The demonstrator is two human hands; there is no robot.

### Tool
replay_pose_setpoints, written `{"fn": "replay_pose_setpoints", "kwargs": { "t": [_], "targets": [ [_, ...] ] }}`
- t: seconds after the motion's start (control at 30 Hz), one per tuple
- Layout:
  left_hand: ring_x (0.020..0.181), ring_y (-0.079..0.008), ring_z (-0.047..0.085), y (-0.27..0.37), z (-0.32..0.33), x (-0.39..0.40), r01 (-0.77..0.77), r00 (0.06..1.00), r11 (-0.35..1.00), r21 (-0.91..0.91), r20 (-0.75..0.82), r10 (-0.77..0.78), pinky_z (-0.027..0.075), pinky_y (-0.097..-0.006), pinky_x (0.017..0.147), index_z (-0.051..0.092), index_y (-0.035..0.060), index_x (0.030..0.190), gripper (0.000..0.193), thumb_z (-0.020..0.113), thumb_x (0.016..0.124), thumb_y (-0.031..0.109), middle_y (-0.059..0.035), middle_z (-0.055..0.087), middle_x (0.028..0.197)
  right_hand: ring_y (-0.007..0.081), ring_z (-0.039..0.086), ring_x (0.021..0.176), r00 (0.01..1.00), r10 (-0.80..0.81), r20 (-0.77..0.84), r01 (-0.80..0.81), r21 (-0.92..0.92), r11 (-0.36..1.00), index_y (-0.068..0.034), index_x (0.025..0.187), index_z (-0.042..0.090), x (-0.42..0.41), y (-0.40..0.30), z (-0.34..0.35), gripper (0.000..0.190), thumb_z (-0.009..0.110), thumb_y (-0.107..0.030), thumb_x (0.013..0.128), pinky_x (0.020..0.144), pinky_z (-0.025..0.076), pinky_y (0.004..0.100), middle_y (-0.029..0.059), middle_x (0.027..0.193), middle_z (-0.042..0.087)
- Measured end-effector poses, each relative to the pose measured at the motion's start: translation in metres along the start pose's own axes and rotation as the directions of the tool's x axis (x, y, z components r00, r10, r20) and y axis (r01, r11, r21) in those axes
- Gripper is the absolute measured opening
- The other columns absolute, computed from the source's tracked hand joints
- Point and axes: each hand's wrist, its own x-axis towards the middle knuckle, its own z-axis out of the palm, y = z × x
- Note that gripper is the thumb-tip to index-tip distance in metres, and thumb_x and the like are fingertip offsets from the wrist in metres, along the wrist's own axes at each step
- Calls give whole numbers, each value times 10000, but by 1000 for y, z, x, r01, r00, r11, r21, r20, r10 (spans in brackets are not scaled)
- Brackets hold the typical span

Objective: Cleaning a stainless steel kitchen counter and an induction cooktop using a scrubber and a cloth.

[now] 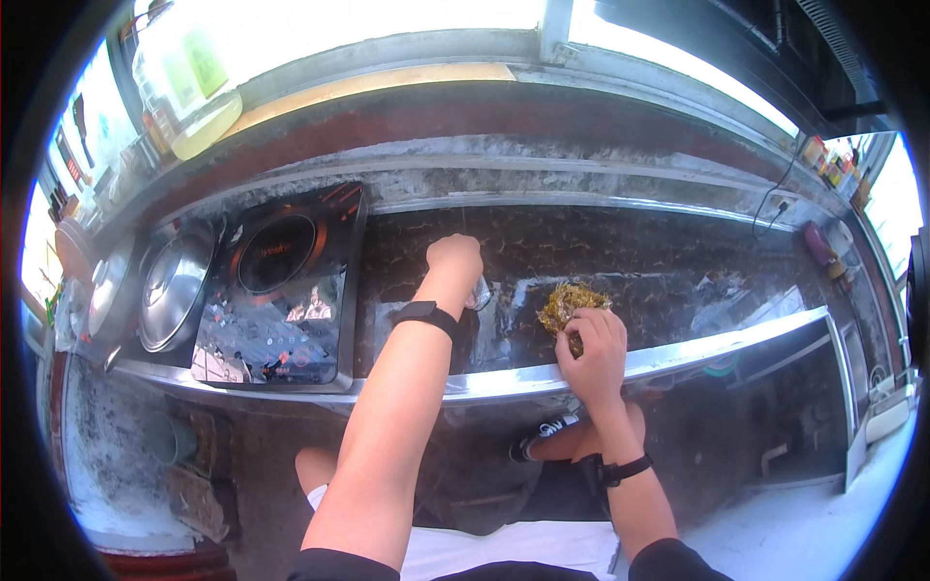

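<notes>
On the dark marbled countertop [407,240], my left hand [455,258] is curled into a fist against a small silvery object [480,293]. Most of that object is hidden under the hand, so its kind is unclear. Nearer the front edge, my right hand [596,345] has its thumb and fingers bent together on a crumpled, shiny gold bundle [570,303] that looks like tinsel or foil. Part of the bundle lies on the counter beyond the fingers. Wet-looking bright patches show on the surface between the two hands.
A black induction cooker [280,290] stands left of my left arm, with a metal lid [178,287] beyond it. A clear plastic jug [207,123] rests on the sill. A power cord runs to a wall socket [781,205]. The metal-trimmed counter edge [501,385] runs before me.
</notes>
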Motion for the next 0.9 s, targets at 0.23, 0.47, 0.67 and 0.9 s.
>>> {"fn": "replay_pose_setpoints", "kwargs": {
  "t": [0.23, 0.47, 0.67, 0.9],
  "targets": [
    [1171, -313, 748, 0, 0, -2, 11, 1000, 1000, -1, -29, -11, 614, -413, 920, 809, 103, 1213, 295, 679, 952, 146, -132, 774, 1257, 297, 636, 1116, 1000, -8, -18, 9, 6, 1000, -96, 863, 670, 1, -1, 0, 110, 760, -110, 802, 1078, 450, 486, 63, 1079, 703],
    [1175, -316, 747, 0, 0, 3, 24, 1000, 1000, 13, -13, -24, 614, -420, 924, 806, 105, 1221, 303, 692, 944, 143, -136, 772, 1258, 298, 639, 1117, 1000, 7, -13, -6, 12, 1000, -95, 862, 671, 2, -1, 0, 115, 762, -108, 793, 1078, 452, 485, 65, 1077, 708],
    [1167, -323, 748, -1, 2, 3, 16, 1000, 1000, 9, -8, -16, 613, -422, 925, 807, 104, 1215, 304, 684, 940, 143, -144, 775, 1245, 297, 639, 1118, 999, -16, -30, 16, -1, 1000, -94, 861, 671, 3, -4, -2, 114, 760, -105, 791, 1061, 455, 477, 69, 1082, 711],
    [1152, -335, 750, -1, 7, -1, -10, 997, 1000, -2, -82, 9, 611, -431, 929, 814, 83, 1182, 296, 674, 926, 138, -164, 777, 1221, 295, 638, 1116, 1000, -17, -16, 17, -4, 1000, -92, 868, 667, -1, 0, -2, 127, 765, -101, 788, 1053, 454, 470, 67, 1078, 709]
  ]
}}
